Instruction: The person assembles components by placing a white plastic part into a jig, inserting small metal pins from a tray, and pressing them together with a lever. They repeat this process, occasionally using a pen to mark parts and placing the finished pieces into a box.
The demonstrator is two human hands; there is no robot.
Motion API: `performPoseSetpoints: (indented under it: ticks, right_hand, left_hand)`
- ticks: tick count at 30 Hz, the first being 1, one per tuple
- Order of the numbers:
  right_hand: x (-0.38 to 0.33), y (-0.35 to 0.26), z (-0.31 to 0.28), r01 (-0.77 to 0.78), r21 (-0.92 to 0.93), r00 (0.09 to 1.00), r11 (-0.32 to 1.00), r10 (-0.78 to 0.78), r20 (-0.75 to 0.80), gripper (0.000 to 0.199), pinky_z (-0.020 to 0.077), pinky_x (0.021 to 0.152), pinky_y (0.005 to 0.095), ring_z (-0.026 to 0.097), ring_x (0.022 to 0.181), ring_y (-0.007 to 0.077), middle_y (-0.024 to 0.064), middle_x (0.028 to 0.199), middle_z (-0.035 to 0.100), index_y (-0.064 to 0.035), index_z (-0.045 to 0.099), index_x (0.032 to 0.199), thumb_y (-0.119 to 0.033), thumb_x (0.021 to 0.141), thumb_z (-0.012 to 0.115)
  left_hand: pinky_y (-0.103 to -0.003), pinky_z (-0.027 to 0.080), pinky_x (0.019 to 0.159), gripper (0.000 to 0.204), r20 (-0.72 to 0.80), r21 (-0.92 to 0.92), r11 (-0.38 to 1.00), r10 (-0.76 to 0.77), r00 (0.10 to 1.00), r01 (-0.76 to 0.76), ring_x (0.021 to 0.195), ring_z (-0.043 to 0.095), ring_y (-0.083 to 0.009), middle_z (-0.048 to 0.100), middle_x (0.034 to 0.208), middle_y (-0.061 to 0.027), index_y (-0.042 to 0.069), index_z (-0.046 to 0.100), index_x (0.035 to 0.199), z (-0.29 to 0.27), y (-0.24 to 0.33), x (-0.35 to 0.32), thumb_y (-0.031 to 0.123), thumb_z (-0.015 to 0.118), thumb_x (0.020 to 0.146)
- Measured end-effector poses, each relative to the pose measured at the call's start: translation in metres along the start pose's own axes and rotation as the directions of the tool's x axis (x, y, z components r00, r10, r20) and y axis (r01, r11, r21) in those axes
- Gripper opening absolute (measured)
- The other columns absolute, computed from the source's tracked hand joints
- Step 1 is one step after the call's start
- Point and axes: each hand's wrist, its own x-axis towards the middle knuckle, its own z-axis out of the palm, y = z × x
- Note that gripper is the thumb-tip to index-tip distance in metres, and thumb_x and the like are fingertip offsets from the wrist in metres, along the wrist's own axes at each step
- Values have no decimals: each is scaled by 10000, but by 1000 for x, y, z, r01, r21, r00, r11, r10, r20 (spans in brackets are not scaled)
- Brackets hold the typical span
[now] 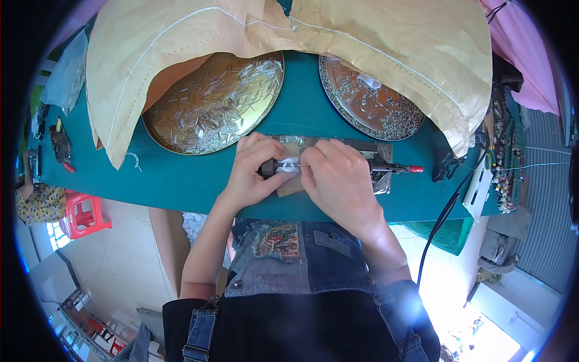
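Pinching small white plastic clip [288, 167] between both thumbs and forefingers, over grey foil-covered pad [380, 181] near edge of teal table [181, 175]. My left hand [256, 172] closed on clip's left end, my right hand [335, 181] closed on its right end, hands touching. Black tool with red tip [398, 169] lay on pad, right of right hand. Round gold tray of clear glass tubes [217, 99] far left; round patterned tray of small metal bits [371, 102] far right, both partly under tan cloth sacks [386, 42].
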Motion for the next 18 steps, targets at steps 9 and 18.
performPoseSetpoints:
  ticks: [9,18]
  right_hand:
    - [-2,36,-17,-176,208,968,962,207,-139,71,503,611,369,639,676,228,75,714,607,-73,659,824,-66,795,724]
    - [6,140,-18,-552,-44,833,833,549,-73,251,539,810,425,711,925,303,106,956,740,-97,717,1008,-280,836,732]
  left_hand:
    - [-360,367,882,307,1,-20,1000,9,1000,-9,943,583,-228,677,948,-8,99,627,870,1,-2,1,156,858,677]
    - [-385,386,878,320,-2,1,1000,8,1000,-8,918,593,-239,703,944,-18,107,616,837,1,0,1,163,883,668]
